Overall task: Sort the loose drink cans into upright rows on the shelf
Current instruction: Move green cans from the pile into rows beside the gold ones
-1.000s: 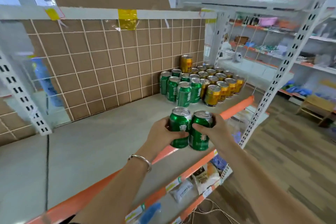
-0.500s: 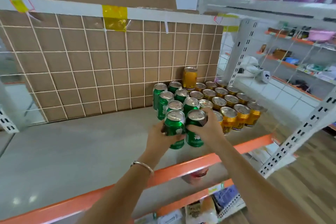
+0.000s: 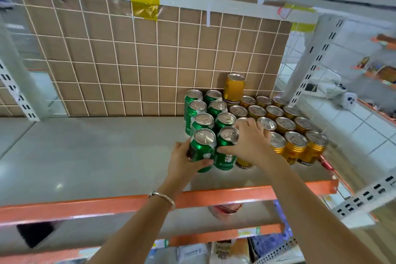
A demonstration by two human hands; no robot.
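Nearest: left hand [image 3: 182, 163] clamped around left green can [image 3: 202, 150], right hand [image 3: 249, 143] clasped over right green can [image 3: 227, 149]. Both upright, shiny green with silver pull-tab lids, at front of green rows [image 3: 204, 111] on grey shelf [image 3: 90, 154]. Half a second before, carried lower and nearer orange shelf edge [image 3: 225, 196]; now pushed up against rows. White lettering on labels, too blurred to read. Beyond: gold cans [image 3: 285, 126] in rows, one stacked gold can [image 3: 234, 87] against cardboard backing [image 3: 150, 60].

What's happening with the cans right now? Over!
Left hand holds front green can. Right hand holds its neighbour. Both at the green rows' front. Gold cans alongside, nothing blocking.
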